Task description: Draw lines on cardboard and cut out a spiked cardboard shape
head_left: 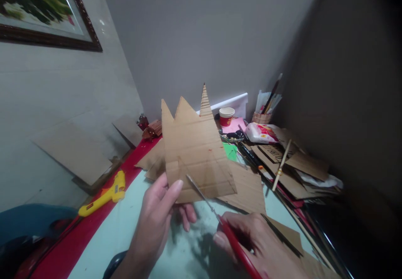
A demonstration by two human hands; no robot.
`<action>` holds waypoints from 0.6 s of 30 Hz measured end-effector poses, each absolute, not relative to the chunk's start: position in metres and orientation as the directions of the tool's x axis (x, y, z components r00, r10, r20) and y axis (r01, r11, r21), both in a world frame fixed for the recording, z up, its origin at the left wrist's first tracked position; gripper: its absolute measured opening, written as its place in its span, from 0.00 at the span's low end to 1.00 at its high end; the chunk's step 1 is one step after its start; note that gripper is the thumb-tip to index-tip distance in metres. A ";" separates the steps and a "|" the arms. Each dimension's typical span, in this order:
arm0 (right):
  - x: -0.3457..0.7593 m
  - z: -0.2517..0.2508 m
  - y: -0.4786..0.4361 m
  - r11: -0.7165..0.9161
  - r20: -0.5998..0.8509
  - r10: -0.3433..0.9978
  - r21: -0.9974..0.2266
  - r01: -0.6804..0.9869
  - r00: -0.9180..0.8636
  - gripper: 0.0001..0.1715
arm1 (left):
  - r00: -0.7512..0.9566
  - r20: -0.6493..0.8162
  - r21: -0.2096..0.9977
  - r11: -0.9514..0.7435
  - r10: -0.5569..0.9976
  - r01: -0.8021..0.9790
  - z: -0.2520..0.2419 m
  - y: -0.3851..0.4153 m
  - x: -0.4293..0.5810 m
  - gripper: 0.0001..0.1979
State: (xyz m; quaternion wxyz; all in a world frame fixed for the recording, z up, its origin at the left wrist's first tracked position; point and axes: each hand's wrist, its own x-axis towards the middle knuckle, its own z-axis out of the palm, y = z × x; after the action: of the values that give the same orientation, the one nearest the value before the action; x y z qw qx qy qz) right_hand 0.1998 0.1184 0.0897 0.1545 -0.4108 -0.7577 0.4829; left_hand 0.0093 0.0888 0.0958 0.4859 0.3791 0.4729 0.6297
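Tabletop [125,212] is pale mint, red strip [72,241] down its left edge, bright yellow glue gun [105,199] there. Cut cardboard [194,149] is plain tan, stripy ridges on one spike [205,103]. Scissors [237,245]: red handle, silvery blades.

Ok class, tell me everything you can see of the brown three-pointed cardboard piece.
The brown three-pointed cardboard piece looks flat and corrugated. Its left and middle points are smooth; the right one is tallest, narrow and ridged. Faint creases and small reddish marks show on its face. The left hand holds it, points upward, above the pale blue tabletop, thumb in front near its lower left corner. The red-handled scissors' metal tip overlaps its lower face; whether they touch is unclear.
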 end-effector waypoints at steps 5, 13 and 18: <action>0.196 0.108 0.116 0.146 -0.086 0.777 -0.939 0.311 -0.624 0.10 | -0.148 0.026 0.974 -0.059 0.989 -0.218 0.093 0.086 0.011 0.11; 0.197 0.111 0.116 0.156 -0.108 0.751 -0.930 0.333 -0.651 0.10 | -0.097 0.017 0.981 -0.036 0.995 -0.192 0.087 0.085 0.007 0.12; 0.199 0.092 0.119 0.254 -0.087 0.767 -0.869 0.425 -0.636 0.24 | -0.149 -0.018 0.982 -0.010 0.989 -0.191 0.092 0.087 0.010 0.12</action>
State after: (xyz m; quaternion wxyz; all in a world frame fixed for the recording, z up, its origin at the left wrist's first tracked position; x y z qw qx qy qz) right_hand 0.1993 0.1187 0.0919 0.1807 -0.3867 -0.7710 0.4727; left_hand 0.0102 0.0869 0.0919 0.5077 0.4096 0.4869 0.5809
